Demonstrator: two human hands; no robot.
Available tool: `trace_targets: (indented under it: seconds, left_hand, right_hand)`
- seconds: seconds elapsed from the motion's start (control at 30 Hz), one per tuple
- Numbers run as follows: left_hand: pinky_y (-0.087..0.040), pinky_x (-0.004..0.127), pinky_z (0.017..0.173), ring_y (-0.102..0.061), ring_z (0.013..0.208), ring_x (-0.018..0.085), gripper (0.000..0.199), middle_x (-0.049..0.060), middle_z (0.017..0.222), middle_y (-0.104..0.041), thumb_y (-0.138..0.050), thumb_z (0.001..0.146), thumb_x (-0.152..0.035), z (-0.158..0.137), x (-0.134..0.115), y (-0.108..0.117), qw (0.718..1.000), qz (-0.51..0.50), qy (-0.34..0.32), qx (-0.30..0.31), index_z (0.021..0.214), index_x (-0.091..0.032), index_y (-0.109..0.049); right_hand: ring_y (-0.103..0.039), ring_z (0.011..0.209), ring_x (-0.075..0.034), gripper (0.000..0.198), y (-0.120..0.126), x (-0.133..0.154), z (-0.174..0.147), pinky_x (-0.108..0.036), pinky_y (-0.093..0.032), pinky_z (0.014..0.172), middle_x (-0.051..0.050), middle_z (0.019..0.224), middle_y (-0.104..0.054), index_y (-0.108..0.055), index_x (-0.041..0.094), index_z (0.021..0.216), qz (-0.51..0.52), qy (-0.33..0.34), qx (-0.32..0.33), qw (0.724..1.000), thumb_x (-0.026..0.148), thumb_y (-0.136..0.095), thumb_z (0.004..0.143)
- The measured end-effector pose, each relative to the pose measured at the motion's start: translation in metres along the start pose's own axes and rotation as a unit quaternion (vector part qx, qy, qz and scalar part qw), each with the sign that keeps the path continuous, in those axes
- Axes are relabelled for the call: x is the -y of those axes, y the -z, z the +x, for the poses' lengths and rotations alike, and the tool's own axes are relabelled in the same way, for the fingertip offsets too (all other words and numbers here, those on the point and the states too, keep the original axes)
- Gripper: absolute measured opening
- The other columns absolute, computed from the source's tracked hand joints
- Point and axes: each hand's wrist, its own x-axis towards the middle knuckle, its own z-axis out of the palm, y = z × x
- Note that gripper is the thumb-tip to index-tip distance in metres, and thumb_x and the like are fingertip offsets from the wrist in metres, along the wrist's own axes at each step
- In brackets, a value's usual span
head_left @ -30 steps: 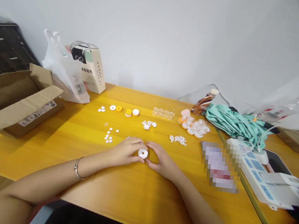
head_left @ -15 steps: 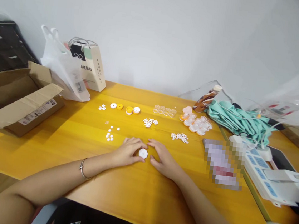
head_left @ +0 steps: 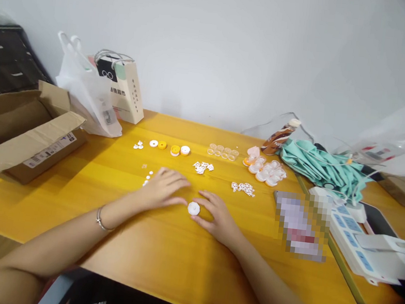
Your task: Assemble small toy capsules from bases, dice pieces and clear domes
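Observation:
A small white round plastic piece (head_left: 193, 208) with a scalloped edge lies flat on the table in front of me. My right hand (head_left: 219, 218) has its thumb and index finger around the right side of this piece, holding it. To its left, my left hand (head_left: 165, 188) is empty, fingers stretched out and apart. Small white discs (head_left: 148, 178) show just behind that hand, which hides part of their group. Farther back lies a pile of white openwork pieces (head_left: 203, 167), with a second pile of openwork pieces (head_left: 243, 188) to the right.
At the back stand white and yellow round parts (head_left: 175, 150), clear cups (head_left: 223, 151) and orange-and-clear containers (head_left: 264, 169). On the left are a cardboard box (head_left: 38, 143) and bags (head_left: 129, 90). A phone (head_left: 298, 226), power strip (head_left: 355, 238), bottle (head_left: 280, 137) and green cloth (head_left: 321, 163) sit right.
My left hand has let go of the white round piece and moved left and away, over the small discs. My right hand has closed in on the piece from the right.

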Motion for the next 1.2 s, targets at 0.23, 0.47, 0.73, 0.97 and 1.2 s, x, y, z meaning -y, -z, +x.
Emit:
trace_targets:
  seconds: [0.23,0.47,0.73,0.97,1.2]
  left_hand:
    - [-0.043,0.029,0.073,-0.058,0.080,0.018,0.026,0.005,0.087,-0.064,-0.050,0.081,-0.041,-0.019,0.106,0.048,0.981,-0.073,0.168,-0.054,0.085,-0.019,-0.063]
    - [-0.046,0.028,0.073,-0.058,0.079,0.017,0.032,0.006,0.090,-0.066,-0.061,0.072,-0.044,-0.045,0.145,0.056,0.943,-0.200,0.252,0.083,0.084,-0.015,-0.063]
    - [-0.046,0.029,0.077,-0.059,0.080,0.016,0.028,0.006,0.086,-0.066,-0.057,0.076,-0.041,-0.040,0.144,0.050,0.960,-0.180,0.195,0.089,0.083,-0.015,-0.064]
    - [-0.045,0.028,0.077,-0.060,0.080,0.015,0.024,0.005,0.089,-0.066,-0.056,0.078,-0.037,-0.040,0.147,0.053,0.975,-0.115,0.159,0.106,0.086,-0.017,-0.066]
    - [-0.043,0.025,0.072,-0.059,0.075,0.013,0.019,0.004,0.085,-0.065,-0.053,0.082,-0.030,-0.035,0.141,0.058,0.990,-0.002,0.093,0.103,0.081,-0.020,-0.069]
  right_hand:
    - [-0.048,0.115,-0.024,0.027,-0.001,0.002,0.001,-0.043,-0.039,0.097,-0.007,0.124,-0.052,-0.057,0.027,0.108,-0.012,-0.012,-0.007,1.000,0.033,-0.053,0.082]
    - [-0.045,0.119,-0.024,0.040,0.001,0.000,0.001,-0.043,-0.037,0.100,-0.009,0.128,-0.049,-0.048,0.024,0.119,-0.007,-0.014,0.008,1.000,0.035,-0.054,0.081]
    - [-0.045,0.120,-0.024,0.046,0.002,0.000,0.001,-0.045,-0.037,0.100,-0.010,0.128,-0.050,-0.042,0.023,0.124,0.006,-0.001,0.003,1.000,0.035,-0.054,0.081]
    - [-0.045,0.120,-0.024,0.046,0.002,-0.001,0.000,-0.045,-0.037,0.100,-0.010,0.127,-0.050,-0.042,0.023,0.124,0.005,0.002,0.003,1.000,0.034,-0.054,0.081]
    - [-0.043,0.121,-0.023,0.045,0.002,-0.001,0.001,-0.045,-0.036,0.101,-0.010,0.129,-0.049,-0.042,0.022,0.123,0.003,0.001,0.009,1.000,0.034,-0.054,0.081]
